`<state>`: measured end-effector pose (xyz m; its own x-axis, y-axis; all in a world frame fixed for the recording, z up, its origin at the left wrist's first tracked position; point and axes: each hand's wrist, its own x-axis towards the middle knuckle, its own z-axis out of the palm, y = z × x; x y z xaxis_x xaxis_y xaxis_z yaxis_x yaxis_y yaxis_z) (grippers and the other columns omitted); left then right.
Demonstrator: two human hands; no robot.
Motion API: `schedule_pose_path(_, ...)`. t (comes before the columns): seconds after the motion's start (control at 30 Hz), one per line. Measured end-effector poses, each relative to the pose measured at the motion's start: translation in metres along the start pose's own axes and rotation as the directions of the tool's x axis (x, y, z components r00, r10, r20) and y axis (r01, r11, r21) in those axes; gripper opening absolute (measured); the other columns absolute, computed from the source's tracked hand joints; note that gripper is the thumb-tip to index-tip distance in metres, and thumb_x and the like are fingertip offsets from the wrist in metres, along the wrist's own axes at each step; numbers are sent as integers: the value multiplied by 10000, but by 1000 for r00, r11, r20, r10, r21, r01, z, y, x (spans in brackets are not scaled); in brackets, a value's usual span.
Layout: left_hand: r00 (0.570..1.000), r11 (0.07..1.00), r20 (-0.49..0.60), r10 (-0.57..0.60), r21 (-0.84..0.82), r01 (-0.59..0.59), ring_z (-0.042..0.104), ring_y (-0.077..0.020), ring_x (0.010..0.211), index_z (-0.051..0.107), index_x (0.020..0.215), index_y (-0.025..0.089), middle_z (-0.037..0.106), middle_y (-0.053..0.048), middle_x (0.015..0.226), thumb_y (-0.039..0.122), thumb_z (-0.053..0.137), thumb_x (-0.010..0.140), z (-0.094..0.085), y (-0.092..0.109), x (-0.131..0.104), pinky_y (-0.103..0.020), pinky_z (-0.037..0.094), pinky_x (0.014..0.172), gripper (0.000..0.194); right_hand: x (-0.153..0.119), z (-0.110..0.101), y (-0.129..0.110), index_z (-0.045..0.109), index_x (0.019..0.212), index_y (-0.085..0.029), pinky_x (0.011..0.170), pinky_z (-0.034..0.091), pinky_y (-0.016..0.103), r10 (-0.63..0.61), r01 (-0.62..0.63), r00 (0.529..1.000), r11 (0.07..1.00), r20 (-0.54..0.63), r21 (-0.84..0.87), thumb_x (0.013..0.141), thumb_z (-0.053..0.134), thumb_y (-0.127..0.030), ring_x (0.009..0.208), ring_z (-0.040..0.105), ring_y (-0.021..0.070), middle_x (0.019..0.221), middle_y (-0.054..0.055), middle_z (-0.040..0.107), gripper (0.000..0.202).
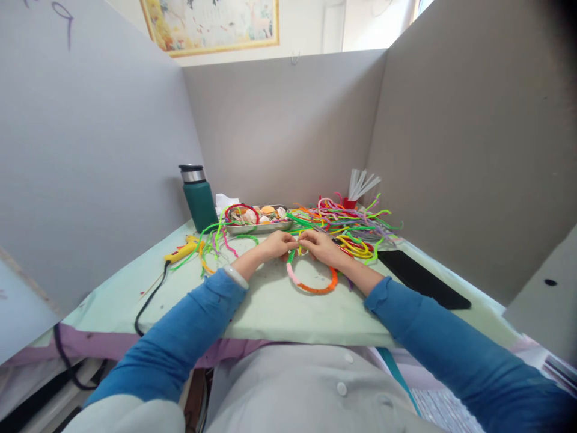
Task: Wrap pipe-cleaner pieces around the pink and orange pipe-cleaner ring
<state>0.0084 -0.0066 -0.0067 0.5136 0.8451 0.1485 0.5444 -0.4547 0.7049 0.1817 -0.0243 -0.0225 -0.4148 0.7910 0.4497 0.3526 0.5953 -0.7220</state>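
A ring wrapped in pipe cleaners hangs toward me just above the table, with green, pink and orange sections showing. My left hand pinches at its far side, where the green section begins. Fingertips of my right hand are closed right beside it, almost touching the left ones. A short piece of yellow pipe cleaner shows between the two hands. The far part of the ring is hidden behind my fingers.
A yellow glue gun with a black cord lies left, near a green bottle. Behind are a metal tray of shells and a heap of pipe cleaners. White sticks stand at the back; a black flat object lies right.
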Motion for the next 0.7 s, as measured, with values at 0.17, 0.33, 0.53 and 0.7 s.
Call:
schedule_pose_path(0.17, 1000, 1000, -6, -26, -5, 26, 461, -84, 421, 601, 790, 96, 503, 13, 467, 470, 485, 701, 0, -2, 1, -181, 319, 411, 402, 1, 1, 4, 515, 893, -166, 417, 319, 179, 0, 0, 1000, 1000, -5, 9, 778, 396, -318, 426, 404, 59, 637, -19, 549, 225)
schedule_pose_path(0.33, 1000, 999, 7, -17, -32, 17, 459, -81, 416, 588, 767, 100, 495, 17, 469, 473, 490, 701, 0, -1, 1, -182, 330, 410, 391, 1, 1, 5, 521, 874, -171, 417, 313, 186, -7, 7, 1000, 1000, -1, -9, 779, 393, -320, 417, 398, 59, 632, -23, 548, 217)
schedule_pose_path(0.53, 1000, 999, 9, -26, -18, 26, 444, -78, 399, 577, 738, 100, 490, 16, 442, 491, 494, 697, 0, 1, -1, -180, 307, 394, 401, 1, 1, 6, 527, 858, -167, 420, 306, 183, -18, 18, 1000, 999, -6, -40, 776, 404, -310, 420, 399, 56, 635, -23, 550, 206)
schedule_pose_path(0.7, 999, 999, 16, -37, -33, 38, 438, -77, 398, 585, 764, 97, 482, 21, 425, 482, 516, 687, 0, 5, -3, -175, 294, 391, 398, 1, 1, 7, 526, 843, -162, 437, 314, 183, -28, 28, 1000, 999, 1, -47, 776, 405, -297, 436, 416, 57, 656, -16, 559, 193)
